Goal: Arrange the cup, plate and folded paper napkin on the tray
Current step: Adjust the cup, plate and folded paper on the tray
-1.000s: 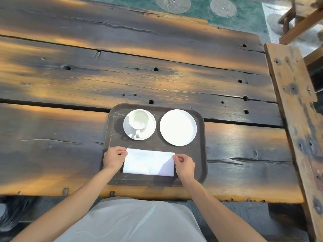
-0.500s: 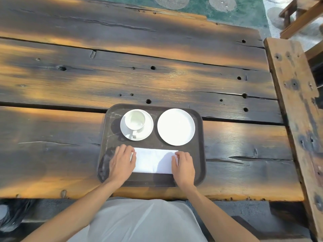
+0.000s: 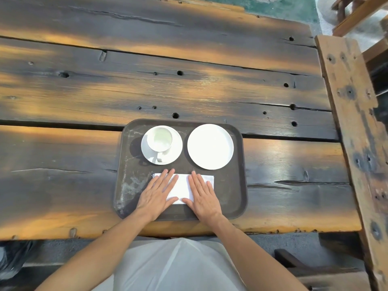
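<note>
A dark tray (image 3: 238, 164) sits at the near edge of the wooden desk (image 3: 189, 85). On it, the cup (image 3: 159, 139) stands on a saucer (image 3: 168, 156) at 11 o'clock and the plate (image 3: 210, 146) at 1 o'clock. The napkin (image 3: 183, 189) lies at 6 o'clock, with the left hand (image 3: 157, 194) and right hand (image 3: 204, 197) pressed flat on it, fingers spread, gripping nothing.
</note>
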